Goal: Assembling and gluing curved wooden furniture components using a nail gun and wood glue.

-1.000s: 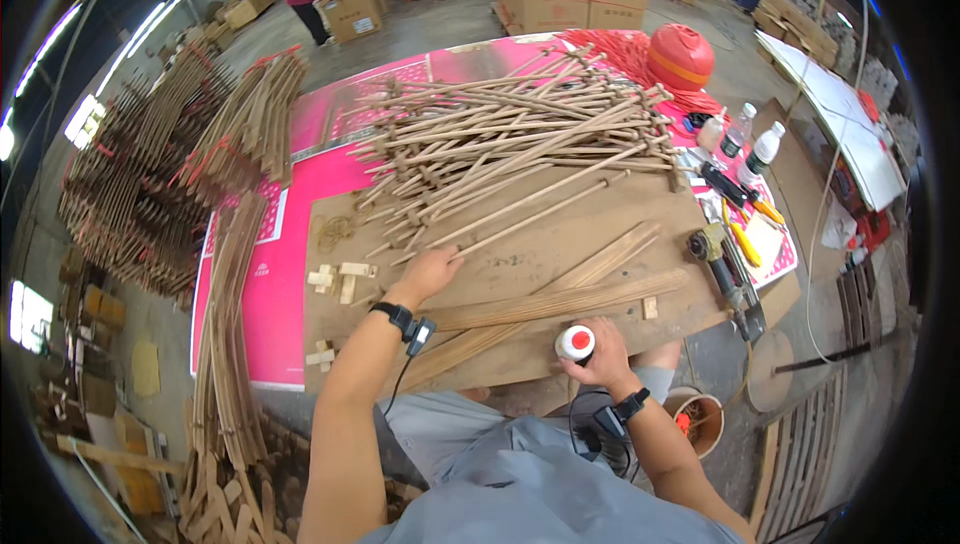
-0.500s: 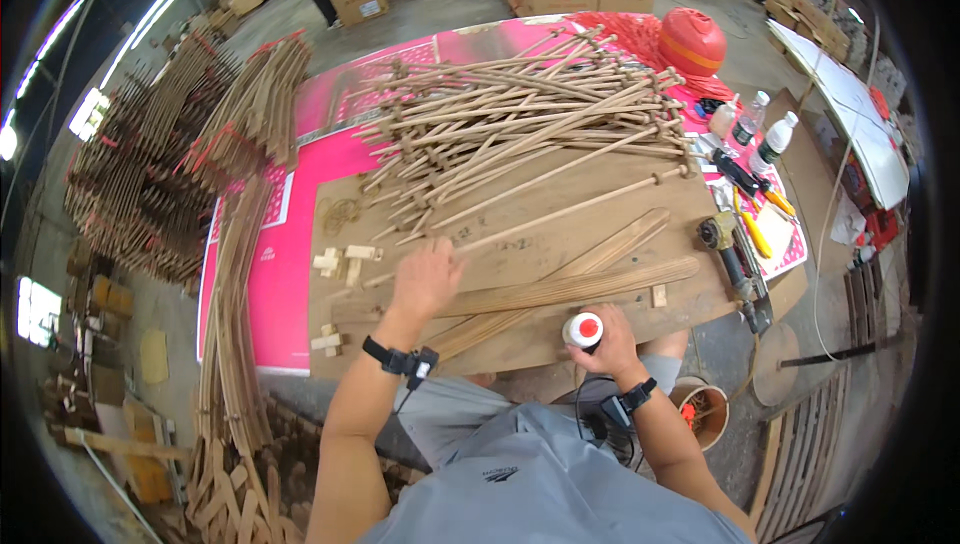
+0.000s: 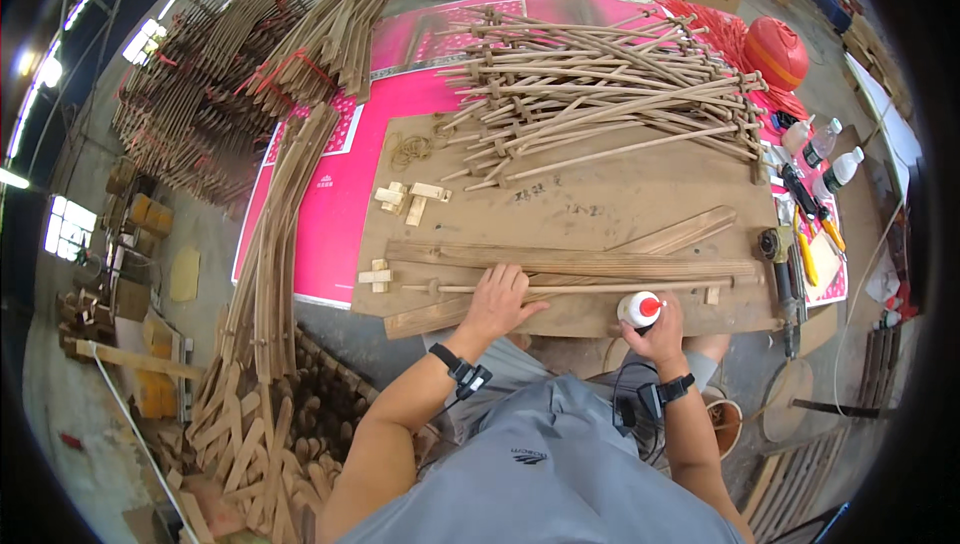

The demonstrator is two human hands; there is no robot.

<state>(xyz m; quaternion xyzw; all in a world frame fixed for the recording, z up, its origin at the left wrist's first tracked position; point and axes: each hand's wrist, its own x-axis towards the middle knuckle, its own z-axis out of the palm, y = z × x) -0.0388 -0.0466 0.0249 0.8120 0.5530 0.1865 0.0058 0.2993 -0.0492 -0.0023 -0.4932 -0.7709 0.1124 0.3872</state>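
Note:
A thin wooden rod with a small collar near its left end lies along the near side of the board. My left hand is on the rod, fingers bent over it and the thumb pointing right. Just behind it runs a long flat wooden slat, with another slat crossing beneath at a slant. In my right hand is a white squeeze bottle with a red tip, tilted to the right over the board's near edge. Close by sits a small wood block.
A heap of collared rods covers the far side of the board. Small joined blocks lie at left, near stacked slats. On the right are a power driver, pliers, bottles and red twine.
My left hand has brought one rod from beside the heap toward me, in front of the slat. The bottle in my right hand has tipped so its red tip points right. The view has shifted.

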